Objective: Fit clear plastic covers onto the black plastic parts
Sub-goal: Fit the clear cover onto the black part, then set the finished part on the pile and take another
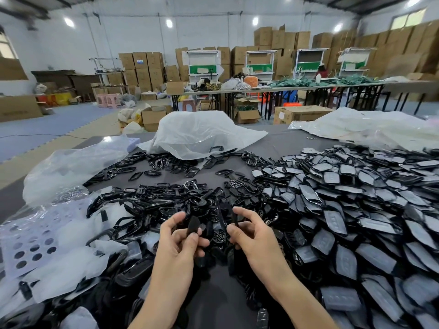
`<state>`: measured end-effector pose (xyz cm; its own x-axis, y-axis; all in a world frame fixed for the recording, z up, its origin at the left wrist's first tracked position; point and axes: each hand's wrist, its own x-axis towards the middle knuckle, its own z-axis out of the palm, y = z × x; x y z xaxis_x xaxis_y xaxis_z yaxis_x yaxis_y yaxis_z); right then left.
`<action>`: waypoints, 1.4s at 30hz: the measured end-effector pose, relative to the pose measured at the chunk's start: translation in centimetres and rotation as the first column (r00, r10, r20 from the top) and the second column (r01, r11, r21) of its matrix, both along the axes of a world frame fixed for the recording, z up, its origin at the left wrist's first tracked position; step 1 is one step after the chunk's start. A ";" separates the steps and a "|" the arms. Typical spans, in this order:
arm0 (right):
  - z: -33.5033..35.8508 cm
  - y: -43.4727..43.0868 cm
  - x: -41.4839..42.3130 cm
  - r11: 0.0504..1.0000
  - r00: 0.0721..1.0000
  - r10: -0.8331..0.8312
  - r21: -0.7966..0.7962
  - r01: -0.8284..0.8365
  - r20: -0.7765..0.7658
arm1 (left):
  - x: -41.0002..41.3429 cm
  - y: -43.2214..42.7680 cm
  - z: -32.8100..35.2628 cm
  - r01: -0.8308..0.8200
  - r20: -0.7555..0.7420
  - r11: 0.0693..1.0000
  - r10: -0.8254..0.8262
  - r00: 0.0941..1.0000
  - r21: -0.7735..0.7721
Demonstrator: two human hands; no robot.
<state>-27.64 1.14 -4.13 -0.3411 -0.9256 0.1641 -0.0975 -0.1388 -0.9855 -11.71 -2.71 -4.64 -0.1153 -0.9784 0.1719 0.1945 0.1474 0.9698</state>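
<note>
Two hands at centre, each pinching a small black piece.
Head view: left hand (180,238) pinches a black part (193,225), long axis near upright. Right hand (249,233), at its 3 o'clock and just apart, pinches a thin black strip (236,218) edge-on. Can't tell if either holds a clear cover. Heap of covered parts (344,210) at 3 o'clock, nearer the right hand.

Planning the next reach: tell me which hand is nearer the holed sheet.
Left. The left hand, gripping a black part, is right of the holed sheet; the right hand, pinching a thin black piece, is farther right, past the left hand.
</note>
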 end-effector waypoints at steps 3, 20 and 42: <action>-0.3 0.0 -0.1 1.000 1.000 -0.014 -0.005 0.014 -0.020 | -0.1 0.2 0.2 0.015 0.006 1.000 -0.015 1.000 -0.015; -0.1 1.1 1.2 0.997 0.997 0.036 -0.066 -0.041 -0.073 | -0.5 2.0 1.3 -0.058 0.144 0.984 0.083 0.986 -0.168; 0.2 1.4 1.7 0.990 0.992 0.111 -0.081 -0.115 -0.054 | -0.2 2.0 0.8 -0.129 0.418 0.905 0.309 0.855 -0.406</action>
